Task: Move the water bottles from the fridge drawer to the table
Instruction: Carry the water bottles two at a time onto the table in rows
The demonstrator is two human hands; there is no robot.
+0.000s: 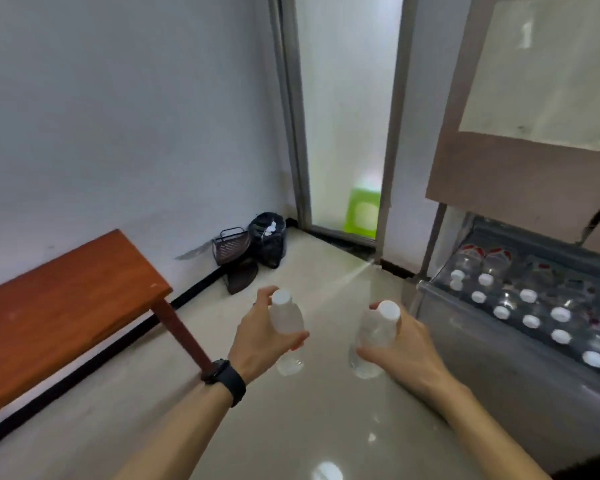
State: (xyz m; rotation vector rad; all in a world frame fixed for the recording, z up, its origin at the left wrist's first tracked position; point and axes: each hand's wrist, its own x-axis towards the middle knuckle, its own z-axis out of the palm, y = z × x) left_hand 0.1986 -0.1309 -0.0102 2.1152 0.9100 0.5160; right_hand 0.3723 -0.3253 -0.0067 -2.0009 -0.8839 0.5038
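My left hand (257, 344) grips a clear water bottle (286, 318) with a white cap, held upright above the floor. In my right hand (400, 351) is a second clear water bottle (374, 332), also white-capped and slightly tilted. Both bottles hang in mid-air between the wooden table (59, 306) on the left and the pulled-out fridge drawer (482, 341) on the right. Several more white-capped bottles (530, 320) stand upright in the drawer. A black watch sits on my left wrist.
The brown fridge door (520, 168) stands above the drawer. A black rubbish bag (269, 239), a dark basket (231, 245) and a dustpan lie in the far corner. A frosted glass door (347, 116) with a green stool (362, 211) behind it is at the back. The floor is glossy tile.
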